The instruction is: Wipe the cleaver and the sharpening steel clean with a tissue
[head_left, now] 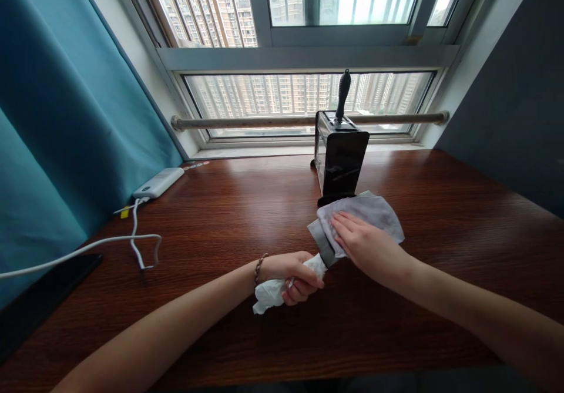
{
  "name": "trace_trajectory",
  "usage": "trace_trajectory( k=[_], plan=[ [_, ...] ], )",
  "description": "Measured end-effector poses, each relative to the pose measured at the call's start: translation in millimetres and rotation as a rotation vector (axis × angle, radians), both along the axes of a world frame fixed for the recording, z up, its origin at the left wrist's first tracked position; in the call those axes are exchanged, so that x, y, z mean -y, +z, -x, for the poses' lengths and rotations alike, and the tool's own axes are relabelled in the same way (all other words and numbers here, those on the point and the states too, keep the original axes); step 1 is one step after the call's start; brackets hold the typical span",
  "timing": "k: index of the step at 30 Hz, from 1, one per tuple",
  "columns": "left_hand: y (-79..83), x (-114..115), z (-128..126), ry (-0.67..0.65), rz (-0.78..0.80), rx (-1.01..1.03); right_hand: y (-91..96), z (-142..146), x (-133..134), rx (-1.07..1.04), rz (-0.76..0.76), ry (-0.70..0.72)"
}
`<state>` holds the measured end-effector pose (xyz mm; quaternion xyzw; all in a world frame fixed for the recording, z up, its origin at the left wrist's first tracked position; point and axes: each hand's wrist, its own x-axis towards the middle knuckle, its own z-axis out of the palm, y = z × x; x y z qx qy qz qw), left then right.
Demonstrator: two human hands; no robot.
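My left hand (294, 276) is closed round the handle of a broad knife, with a crumpled white tissue (269, 296) wrapped between palm and handle. The knife's grey blade (321, 240) lies low over the wooden table (211, 217), pointing away to the right. A white wipe (376, 212) is draped over the blade. My right hand (365, 244) rests on that wipe with its fingers stretched flat, pressing it onto the blade. Most of the blade is hidden under the wipe and my hand.
A black knife block (341, 159) with one black handle (342, 92) sticking up stands just behind the wipe. At the far left lie a white power bank (158, 182), its white cable (132, 241) and a dark flat device (39, 299). A teal curtain (66, 117) hangs at left.
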<state>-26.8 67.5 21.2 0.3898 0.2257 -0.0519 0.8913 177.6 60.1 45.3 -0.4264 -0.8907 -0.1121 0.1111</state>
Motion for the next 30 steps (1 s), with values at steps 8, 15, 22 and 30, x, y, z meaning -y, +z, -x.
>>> trace_trajectory(
  k=[8, 15, 22, 30],
  plan=[
    [-1.5, 1, 0, 0.011, -0.018, -0.011, 23.3, -23, -19, 0.111, 0.032, -0.458],
    [-2.1, 4, 0, 0.034, -0.048, -0.032, 30.6, -33, -28, 0.086, 0.048, -0.574],
    [1.3, 5, -1, 0.043, -0.067, -0.038, 27.7, -59, -67, -0.142, 0.228, -0.573],
    [0.6, 9, -1, 0.083, -0.107, -0.037, 21.2, -66, -84, -0.442, 0.136, -0.413]
  ],
)
